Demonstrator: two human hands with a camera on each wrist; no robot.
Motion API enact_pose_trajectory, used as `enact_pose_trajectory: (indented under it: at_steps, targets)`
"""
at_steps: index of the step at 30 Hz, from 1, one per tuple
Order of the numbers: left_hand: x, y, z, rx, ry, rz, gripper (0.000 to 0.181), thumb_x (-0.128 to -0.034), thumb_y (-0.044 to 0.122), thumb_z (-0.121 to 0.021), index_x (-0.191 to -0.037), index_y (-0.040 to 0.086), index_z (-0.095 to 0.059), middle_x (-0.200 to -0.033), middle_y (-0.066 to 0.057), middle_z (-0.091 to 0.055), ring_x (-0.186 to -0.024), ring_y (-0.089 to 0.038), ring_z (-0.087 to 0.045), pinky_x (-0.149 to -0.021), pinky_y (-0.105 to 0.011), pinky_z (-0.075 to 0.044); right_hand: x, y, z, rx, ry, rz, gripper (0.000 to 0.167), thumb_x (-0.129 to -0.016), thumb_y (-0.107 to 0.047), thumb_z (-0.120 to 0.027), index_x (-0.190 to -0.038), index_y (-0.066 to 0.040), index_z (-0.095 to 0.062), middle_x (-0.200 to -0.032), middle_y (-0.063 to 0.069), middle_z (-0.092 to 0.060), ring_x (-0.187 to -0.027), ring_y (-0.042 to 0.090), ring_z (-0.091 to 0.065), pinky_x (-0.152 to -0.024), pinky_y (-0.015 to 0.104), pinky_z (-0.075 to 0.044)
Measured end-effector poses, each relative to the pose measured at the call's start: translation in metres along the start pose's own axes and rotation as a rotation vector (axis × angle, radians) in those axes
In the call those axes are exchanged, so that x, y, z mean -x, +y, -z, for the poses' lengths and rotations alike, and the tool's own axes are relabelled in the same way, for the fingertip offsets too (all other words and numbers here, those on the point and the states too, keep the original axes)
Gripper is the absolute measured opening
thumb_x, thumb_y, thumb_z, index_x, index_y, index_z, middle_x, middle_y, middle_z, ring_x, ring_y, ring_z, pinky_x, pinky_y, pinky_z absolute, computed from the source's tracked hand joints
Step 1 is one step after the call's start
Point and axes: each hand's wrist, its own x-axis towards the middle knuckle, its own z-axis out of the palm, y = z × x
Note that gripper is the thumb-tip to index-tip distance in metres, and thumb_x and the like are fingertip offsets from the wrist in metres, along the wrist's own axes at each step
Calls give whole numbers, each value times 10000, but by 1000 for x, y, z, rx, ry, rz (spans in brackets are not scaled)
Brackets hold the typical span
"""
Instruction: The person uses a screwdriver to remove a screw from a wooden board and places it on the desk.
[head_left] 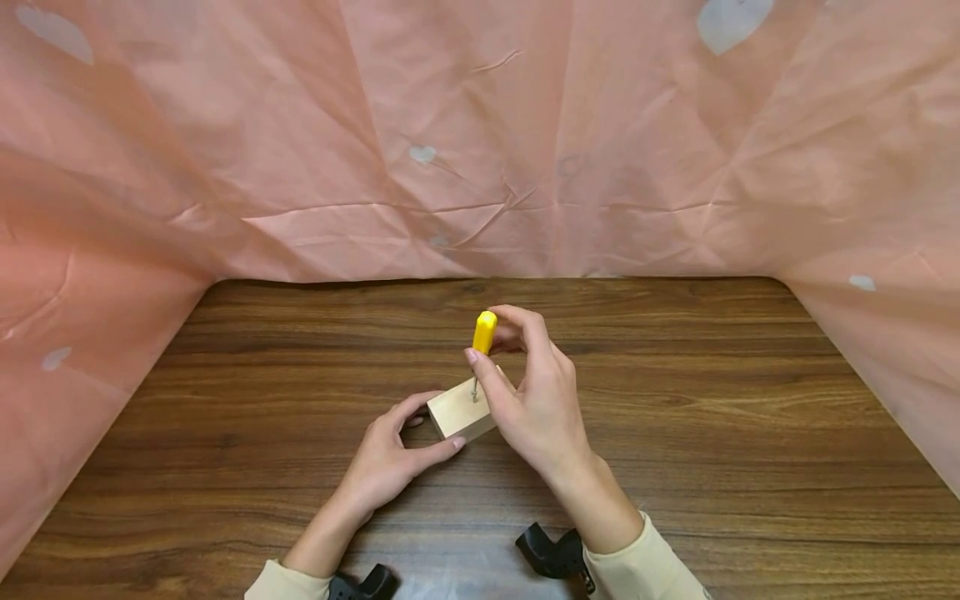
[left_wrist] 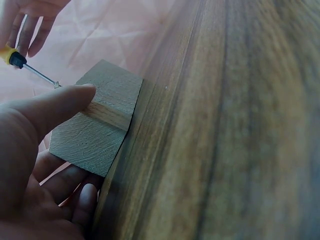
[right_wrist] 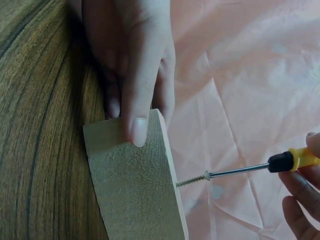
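A pale wooden block (head_left: 452, 410) rests on the brown table. The left hand (head_left: 382, 462) grips its left end, with the thumb on the near side and the fingers behind. From the block's top face stands a screw (right_wrist: 192, 181), its threaded shank mostly exposed. The tip of a screwdriver (right_wrist: 240, 170) meets the screw head, roughly in line with it. In the right hand (head_left: 536, 408), thumb and fingers hold the screwdriver's yellow handle (head_left: 485, 331), which points upward. Part of the block's right end is hidden behind the right hand in the head view.
The wood-grain table (head_left: 712, 400) spreads around the hands. A pink curtain with pale hearts (head_left: 480, 167) hangs along the back and both sides. Black wrist devices (head_left: 551, 552) sit at both cuffs, close to the table's near side.
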Motion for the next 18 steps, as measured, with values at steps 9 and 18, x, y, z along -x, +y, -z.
enact_pose_trajectory:
  at_steps: [9, 18]
  targets:
    - [0, 0, 0, 0, 2, 6, 555, -837, 368, -939, -1347, 322, -724, -1336, 41, -738, -1214, -198, -637, -1052, -446, -488, 1, 0, -1, -15, -3, -8, 404, -957, -107, -799, -1321, -54, -631, -1066, 62, -775, -991, 195, -745, -843, 378, -575]
    - [0, -1, 0, 2, -1, -1, 551, -845, 363, -935, -1350, 314, -723, -1340, 45, -739, -1214, -193, -639, -1062, -449, -486, 1, 1, 0, -10, -7, 25, 374, -959, -92, -795, -1312, -47, -680, -1059, 71, -765, -985, 192, -739, -909, 387, -606]
